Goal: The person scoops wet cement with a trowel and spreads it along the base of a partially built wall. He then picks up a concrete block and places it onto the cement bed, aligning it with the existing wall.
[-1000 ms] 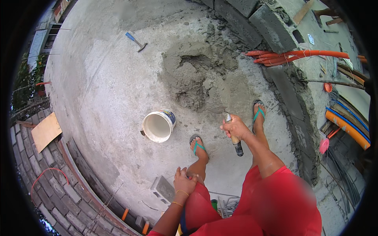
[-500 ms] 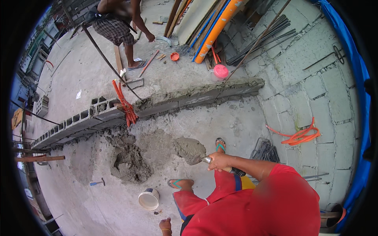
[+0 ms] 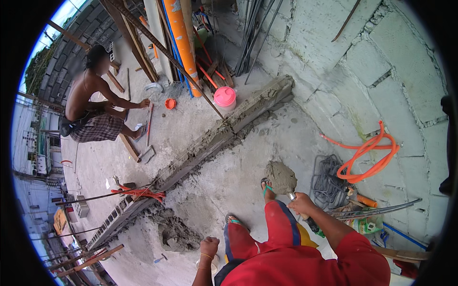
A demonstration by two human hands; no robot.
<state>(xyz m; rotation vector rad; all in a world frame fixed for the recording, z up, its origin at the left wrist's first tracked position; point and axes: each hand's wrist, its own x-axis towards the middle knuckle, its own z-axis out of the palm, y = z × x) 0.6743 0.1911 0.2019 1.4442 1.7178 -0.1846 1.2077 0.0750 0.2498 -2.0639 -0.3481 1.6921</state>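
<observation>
Wall course: low run of grey blocks crossing the frame from lower left to upper centre, wet mortar smeared along its top.
Mortar heap: dark wet pile on the slab at lower centre, beside the left hand.
Trowel load: mound of mortar on the trowel blade, centre right. Judged heavy, soft, prone to slump or slide if tipped; carry level, by the handle only.
Right hand: fingers wrapped tight round the trowel handle.
Left hand: curled into a loose fist above the white bucket; holds nothing that I can see.
Change: 0.5 s ago the view was wider; the block course now sits closer, the loaded trowel raised nearer it.
</observation>
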